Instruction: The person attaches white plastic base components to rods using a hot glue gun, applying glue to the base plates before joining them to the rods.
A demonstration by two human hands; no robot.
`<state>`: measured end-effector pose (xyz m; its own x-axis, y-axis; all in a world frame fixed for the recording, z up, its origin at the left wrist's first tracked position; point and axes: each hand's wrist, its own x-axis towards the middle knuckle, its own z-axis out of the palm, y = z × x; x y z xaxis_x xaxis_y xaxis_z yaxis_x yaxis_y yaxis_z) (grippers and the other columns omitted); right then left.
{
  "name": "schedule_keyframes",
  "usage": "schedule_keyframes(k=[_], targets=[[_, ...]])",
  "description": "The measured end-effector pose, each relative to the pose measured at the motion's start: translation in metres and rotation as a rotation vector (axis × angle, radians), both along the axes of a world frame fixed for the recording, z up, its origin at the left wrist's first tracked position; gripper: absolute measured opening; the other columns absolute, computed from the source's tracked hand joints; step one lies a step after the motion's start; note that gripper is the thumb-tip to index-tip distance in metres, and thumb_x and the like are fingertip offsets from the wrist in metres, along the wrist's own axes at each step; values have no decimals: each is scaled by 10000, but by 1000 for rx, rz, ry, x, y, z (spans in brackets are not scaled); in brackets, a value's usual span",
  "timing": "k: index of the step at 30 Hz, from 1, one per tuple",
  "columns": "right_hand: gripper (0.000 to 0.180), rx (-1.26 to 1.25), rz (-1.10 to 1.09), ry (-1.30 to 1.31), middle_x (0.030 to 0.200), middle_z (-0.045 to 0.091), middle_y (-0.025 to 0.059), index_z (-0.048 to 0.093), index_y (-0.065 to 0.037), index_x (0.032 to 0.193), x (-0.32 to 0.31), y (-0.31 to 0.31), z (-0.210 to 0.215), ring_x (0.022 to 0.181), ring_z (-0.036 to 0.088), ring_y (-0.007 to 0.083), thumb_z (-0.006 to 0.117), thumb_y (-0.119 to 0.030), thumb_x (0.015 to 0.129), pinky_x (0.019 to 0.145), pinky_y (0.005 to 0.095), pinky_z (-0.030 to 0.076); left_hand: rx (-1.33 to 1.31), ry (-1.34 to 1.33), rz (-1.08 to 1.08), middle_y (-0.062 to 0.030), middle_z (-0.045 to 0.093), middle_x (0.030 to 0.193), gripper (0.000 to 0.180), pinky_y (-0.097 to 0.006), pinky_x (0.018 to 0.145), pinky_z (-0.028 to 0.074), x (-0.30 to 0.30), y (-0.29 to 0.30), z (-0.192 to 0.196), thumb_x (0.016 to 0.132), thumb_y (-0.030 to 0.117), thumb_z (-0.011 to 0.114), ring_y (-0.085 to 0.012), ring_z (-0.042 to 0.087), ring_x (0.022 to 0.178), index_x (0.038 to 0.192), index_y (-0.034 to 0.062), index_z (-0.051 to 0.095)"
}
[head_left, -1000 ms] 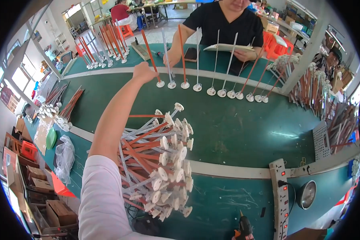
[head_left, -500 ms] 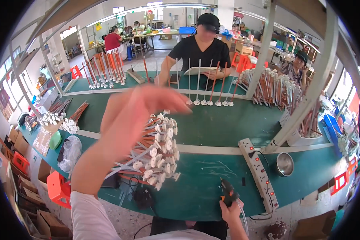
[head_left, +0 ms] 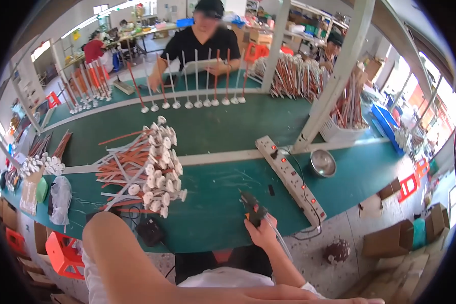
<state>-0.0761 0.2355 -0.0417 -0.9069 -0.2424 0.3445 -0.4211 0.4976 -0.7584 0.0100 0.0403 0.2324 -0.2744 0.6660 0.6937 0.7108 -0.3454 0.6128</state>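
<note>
My right hand is wrapped round the handle of a dark green hot glue gun, its nozzle pointing away over the green table. My left arm is bent across the lower edge, close to the camera. At its end, my left hand stretches its visible fingers to the right and appears to hold nothing; the edge cuts off part of it. Left of the glue gun lies a pile of brown and grey sticks with white disc-shaped ends. A black power adapter is on the table's near edge.
Right of the glue gun lies a white power strip, with a metal bowl beyond. Several sticks stand upright on white bases across the table, before a person in black. A post rises at right.
My left hand has swung back from above the stick pile to the lower edge. The view has shifted, so the table's things appear farther left. The glue gun stays in my right hand.
</note>
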Motion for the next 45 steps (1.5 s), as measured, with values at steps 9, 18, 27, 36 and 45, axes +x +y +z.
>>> schedule_keyframes(k=[9, 18, 27, 36, 45], targets=[[286, 64, 106, -103, 908, 682, 177, 647, -40, 1049, -6, -2, -4, 836, 669, 400, 725, -168, 805, 741, 442, 539, 5, -57, -13, -326, 589, 1263, 491, -511, 977, 514, 0, -4, -26, 943, 306, 589, -470, 605, 1161, 1201, -113, 599], [246, -56, 62, -213, 886, 671, 186, 655, -41, 987, -7, -14, -7, 807, 663, 406, 734, -178, 799, 706, 439, 538, 95, -145, 167, -320, 581, 1282, 452, -526, 1007, 494, -21, -30, -44, 899, 277, 672, -453, 591, 1197, 1167, -84, 628], [315, 47, 108, -62, 914, 691, 167, 647, -26, 1054, -8, -2, 0, 818, 671, 400, 739, -156, 782, 704, 441, 545, -300, -605, -257, -228, 691, 1070, 230, -418, 795, 543, 34, -23, -168, 939, 207, 658, -379, 678, 944, 1039, 4, 699], [296, -1, 71, -64, 842, 668, 172, 658, -18, 1025, -9, -8, 3, 751, 659, 382, 737, -141, 768, 671, 415, 521, -167, -502, -255, -202, 688, 981, 276, -400, 725, 528, 24, -27, -176, 965, 263, 618, -364, 661, 827, 979, 0, 700], [256, 15, 66, -75, 824, 665, 171, 661, -27, 991, -9, -7, 8, 739, 655, 379, 730, -141, 772, 664, 411, 517, 48, -417, -271, -200, 659, 842, 287, -434, 662, 493, 18, -11, -176, 993, 238, 571, -377, 617, 727, 877, -2, 677]])
